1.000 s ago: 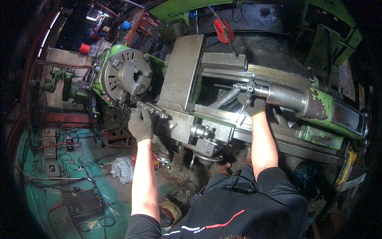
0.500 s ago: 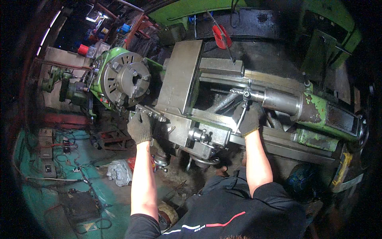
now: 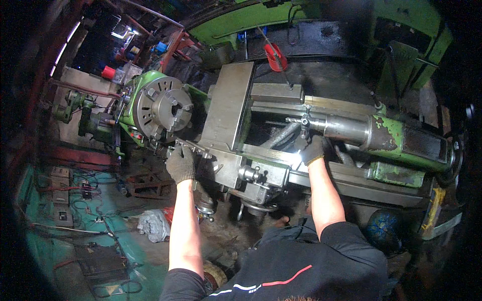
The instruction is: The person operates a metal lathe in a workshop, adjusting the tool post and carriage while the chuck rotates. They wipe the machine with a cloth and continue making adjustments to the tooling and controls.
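My left hand (image 3: 182,163), in a dark knitted glove, rests with curled fingers at the near end of a notched metal bar (image 3: 195,148) on the lathe carriage. Whatever its fingertips hold is hidden. Gloved too, my right hand (image 3: 314,150) closes around the handle of a metal clamp (image 3: 305,120), below its round collar. That collar sits around the drill bit (image 3: 292,120), which points left out of the tailstock quill (image 3: 346,127). Left of the carriage is the lathe chuck (image 3: 170,110), its jaws facing right.
A flat metal plate (image 3: 227,108) covers the carriage middle. The tool post (image 3: 251,174) with levers stands between my arms. Behind the bed, a red funnel-like cup (image 3: 276,57) hangs on a rod. Cables and boxes lie on the green floor (image 3: 42,246) at left.
The view has shifted slightly. My right hand remains on the clamp handle, whose lower end no longer shows below the glove. My left hand stays by the notched bar.
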The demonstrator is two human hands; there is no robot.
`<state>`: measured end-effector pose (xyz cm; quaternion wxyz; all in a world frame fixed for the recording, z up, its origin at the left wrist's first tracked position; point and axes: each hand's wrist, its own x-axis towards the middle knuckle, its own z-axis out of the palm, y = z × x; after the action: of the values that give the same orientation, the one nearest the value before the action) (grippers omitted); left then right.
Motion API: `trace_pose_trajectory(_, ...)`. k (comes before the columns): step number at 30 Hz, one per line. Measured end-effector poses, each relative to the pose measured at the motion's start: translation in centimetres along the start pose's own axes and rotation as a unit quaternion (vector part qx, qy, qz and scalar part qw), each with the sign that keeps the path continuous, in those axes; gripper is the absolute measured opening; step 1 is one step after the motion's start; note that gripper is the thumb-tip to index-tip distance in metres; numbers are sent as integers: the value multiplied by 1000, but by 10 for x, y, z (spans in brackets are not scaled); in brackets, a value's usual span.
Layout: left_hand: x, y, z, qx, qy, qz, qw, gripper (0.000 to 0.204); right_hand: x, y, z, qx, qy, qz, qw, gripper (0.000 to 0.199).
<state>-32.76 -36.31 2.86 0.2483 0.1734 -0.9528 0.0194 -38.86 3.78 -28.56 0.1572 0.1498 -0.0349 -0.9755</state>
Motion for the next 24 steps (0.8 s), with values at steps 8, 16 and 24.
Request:
trace_pose_trajectory(8,1,4,-4,4,5,19,1000,35,-6,18,49,127,142,11,982,54)
trace_pose_trajectory(16,6,16,-8,-21,20,34,999,34,3,13,16,205,-223,43,952,70)
trace_pose_trajectory(24,3,6,-6,-16,21,39,999,36,-8,21,33,36,-264,30,963,60)
